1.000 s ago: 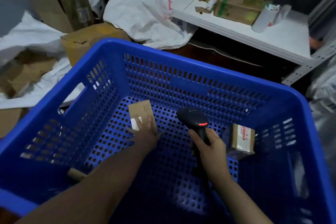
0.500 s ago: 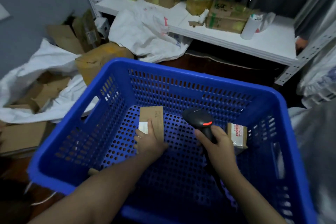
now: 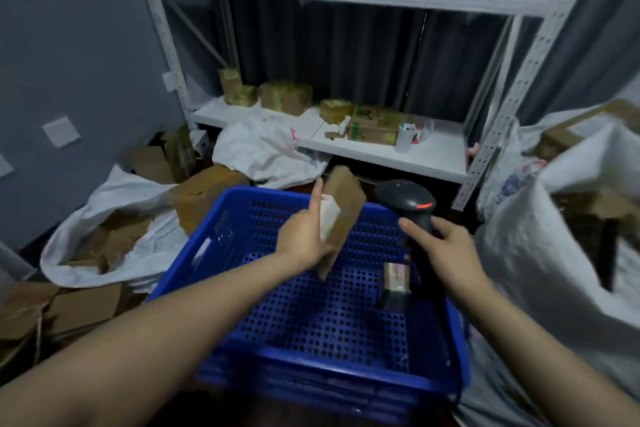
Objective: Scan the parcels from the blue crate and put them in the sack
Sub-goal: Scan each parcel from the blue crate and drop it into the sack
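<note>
The left hand (image 3: pixel 304 239) grips a flat, rectangular brown cardboard parcel (image 3: pixel 346 198) by its lower half, forefinger stretched straight up along its edge and the other fingers curled round it. The parcel is held above the far part of the blue plastic crate (image 3: pixel 311 369). It is tilted, with its long axis running from low near the wrist up towards the shelf (image 3: pixel 381 154). A white label (image 3: pixel 329 215) shows at its left side beside the forefinger; the print is too blurred to read.

The right hand (image 3: pixel 446 248) is wrapped round the handle of a smooth black plastic scanner (image 3: pixel 407 199). The rounded head of the scanner carries a red lit strip and sits just right of the parcel, apart from it.

The crate has walls and a floor pierced all over with small holes. On its floor at the right lies a second parcel (image 3: pixel 396 279), a small box with a pale label bearing red marks that cannot be read.

A white woven sack (image 3: pixel 554 253) stands open at the right, beside the crate. The white metal shelf behind holds taped cardboard boxes (image 3: pixel 285 99).
</note>
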